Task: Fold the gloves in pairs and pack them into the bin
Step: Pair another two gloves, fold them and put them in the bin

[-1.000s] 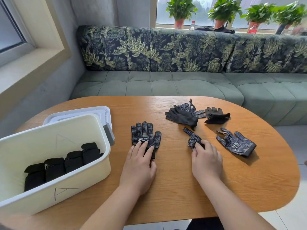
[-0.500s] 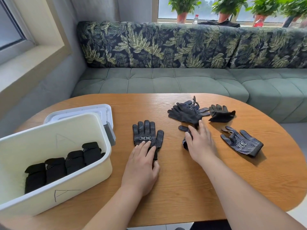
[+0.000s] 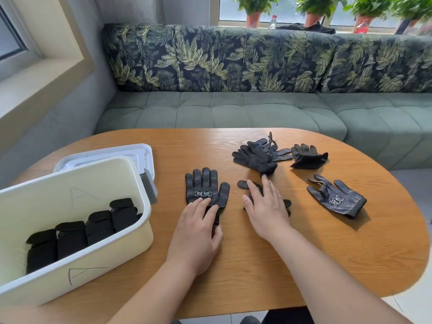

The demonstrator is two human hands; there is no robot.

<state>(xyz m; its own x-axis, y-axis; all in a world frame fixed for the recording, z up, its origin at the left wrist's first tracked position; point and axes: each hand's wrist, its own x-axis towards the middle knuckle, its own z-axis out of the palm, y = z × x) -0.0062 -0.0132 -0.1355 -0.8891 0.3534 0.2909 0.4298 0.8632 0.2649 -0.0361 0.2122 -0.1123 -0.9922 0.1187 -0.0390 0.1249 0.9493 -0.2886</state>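
- Handling: the flat glove [image 3: 203, 185] at desk [image 3: 327, 253] centre is thin dotted knit. We judge it light, limp and apt to slide, and best taken at the cuff.
- Grip of the left hand [image 3: 198, 228]: flat, with straight fingers pressing that glove's cuff end.
- Grip of the right hand [image 3: 266, 206]: open, spread over the second glove [image 3: 244, 184] at 3 o'clock of the first, pinching nothing.
- The bin [image 3: 145, 206] at 9 o'clock holds folded pairs [image 3: 93, 228]; loose gloves [image 3: 336, 198] lie at 1 to 2 o'clock.
- Change: a second ago the right hand pinched its glove, crumpled; now it flattens it.

Handwritten "A" on bin [image 3: 121, 258] front
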